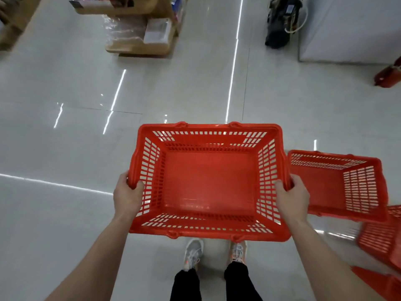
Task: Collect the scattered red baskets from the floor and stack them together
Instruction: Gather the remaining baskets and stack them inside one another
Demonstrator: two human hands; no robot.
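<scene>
**Both hands on one basket, others waiting at right**

Your left hand (128, 195) and right hand (291, 197) each clamp a short-side rim of the held red basket (208, 181), thumbs over the lip, fingers underneath. It rides level and empty, above your shoes (214, 254), clear of the tiled floor (65, 148).

Risks from here:
- Second red basket (338, 185) sits just beside your right hand, mouth up, tilted or skewed to yours. Lowering in without squaring the rims would likely jam a corner on its lip.
- The folded handles on the long rims could catch between the shells and stop the nest short.
- Glossy tile: a hard push may skate the lower basket away.

Around you:
- More red baskets (384, 237) at the far right edge, partly cut off; count unclear.
- Wooden display stand (138, 40) with wrapped goods ahead left, well apart.
- Dark bag (282, 22) and a white cabinet (351, 29) ahead right; a red object (388, 76) beside it, too cropped to name.

Nothing blocks the short swing right.
</scene>
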